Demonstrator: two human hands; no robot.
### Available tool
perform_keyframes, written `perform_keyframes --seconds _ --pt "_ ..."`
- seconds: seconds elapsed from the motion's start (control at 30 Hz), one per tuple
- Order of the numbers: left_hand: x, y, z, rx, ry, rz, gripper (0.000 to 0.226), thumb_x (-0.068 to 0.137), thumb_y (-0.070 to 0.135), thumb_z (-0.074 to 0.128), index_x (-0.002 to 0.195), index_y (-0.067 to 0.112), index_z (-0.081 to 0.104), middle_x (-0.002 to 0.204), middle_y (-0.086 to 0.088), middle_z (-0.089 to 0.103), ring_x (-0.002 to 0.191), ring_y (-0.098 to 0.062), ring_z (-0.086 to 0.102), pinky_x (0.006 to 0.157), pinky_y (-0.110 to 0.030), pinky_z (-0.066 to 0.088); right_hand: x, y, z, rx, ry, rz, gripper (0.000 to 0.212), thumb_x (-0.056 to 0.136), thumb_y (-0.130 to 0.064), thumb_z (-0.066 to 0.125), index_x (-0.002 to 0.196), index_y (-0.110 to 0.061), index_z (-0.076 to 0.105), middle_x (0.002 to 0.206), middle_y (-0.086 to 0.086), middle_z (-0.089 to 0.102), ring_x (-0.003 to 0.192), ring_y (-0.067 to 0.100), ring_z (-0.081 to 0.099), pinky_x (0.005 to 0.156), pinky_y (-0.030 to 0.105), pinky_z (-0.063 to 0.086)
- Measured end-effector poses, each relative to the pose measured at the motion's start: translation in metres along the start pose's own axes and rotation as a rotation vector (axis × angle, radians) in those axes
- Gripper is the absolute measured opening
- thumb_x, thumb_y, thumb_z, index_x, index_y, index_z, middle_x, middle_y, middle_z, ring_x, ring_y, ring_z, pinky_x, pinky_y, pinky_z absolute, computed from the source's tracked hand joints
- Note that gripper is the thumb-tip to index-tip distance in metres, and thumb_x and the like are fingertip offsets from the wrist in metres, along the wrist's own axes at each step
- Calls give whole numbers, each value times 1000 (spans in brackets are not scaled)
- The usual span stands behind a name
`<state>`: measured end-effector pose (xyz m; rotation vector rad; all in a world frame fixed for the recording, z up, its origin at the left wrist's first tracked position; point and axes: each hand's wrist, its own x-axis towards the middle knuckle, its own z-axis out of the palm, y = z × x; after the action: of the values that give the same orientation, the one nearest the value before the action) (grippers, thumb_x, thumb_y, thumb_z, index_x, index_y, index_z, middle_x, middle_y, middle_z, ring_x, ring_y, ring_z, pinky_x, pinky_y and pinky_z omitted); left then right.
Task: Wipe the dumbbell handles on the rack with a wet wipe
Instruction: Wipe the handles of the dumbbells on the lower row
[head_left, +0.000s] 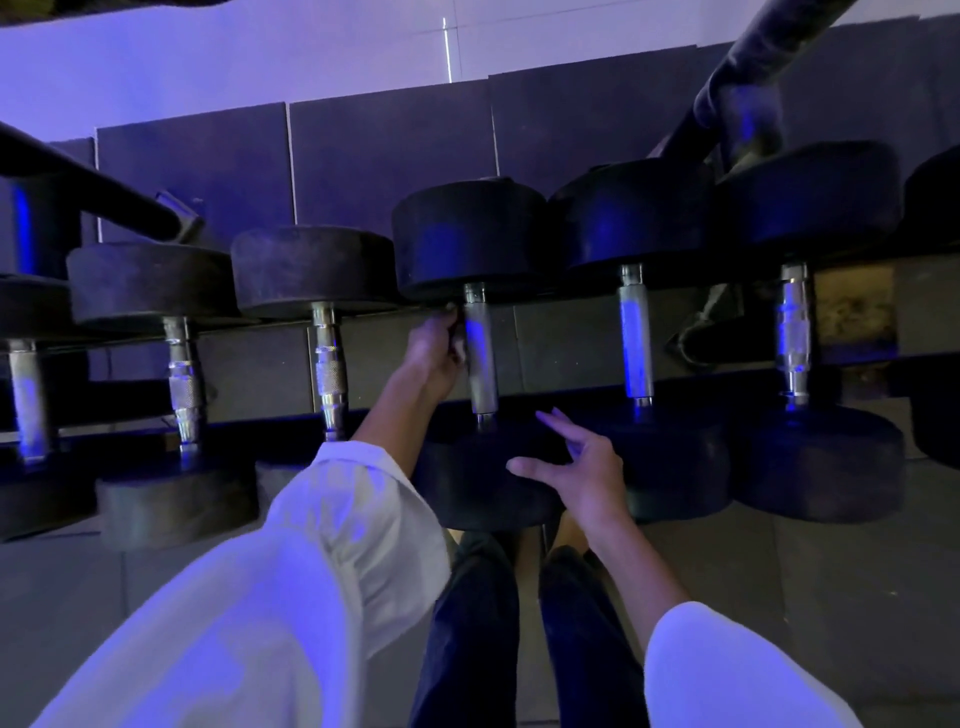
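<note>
Reaching to the rack (563, 353), the left grip (439, 353) lies curled against the far end of the middle dumbbell handle (480, 358), what it pinches too dim to tell, while the right grip (576, 467) hovers spread over that dumbbell's near head (467, 491).

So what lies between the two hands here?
The head view shows the middle dumbbell's handle between left hand and right hand, with its near weight.

Dumbbell handles (480, 353): six. Hands (434, 353): two. Rack (852, 312): one.
</note>
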<state>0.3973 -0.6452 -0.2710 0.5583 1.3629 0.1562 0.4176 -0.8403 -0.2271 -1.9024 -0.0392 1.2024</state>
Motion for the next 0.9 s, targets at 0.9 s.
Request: perform_keyframes --seconds 0.9 --pt "-44 -26 -50 1052 -8 812 18 77 4 71 93 10 74 93 -3 70 81 -13 62 72 -18 45 0 4 1 32 10 -2 71 55 -12 87 121 -20 61 138 -6 48 128 12 45 102 19 30"
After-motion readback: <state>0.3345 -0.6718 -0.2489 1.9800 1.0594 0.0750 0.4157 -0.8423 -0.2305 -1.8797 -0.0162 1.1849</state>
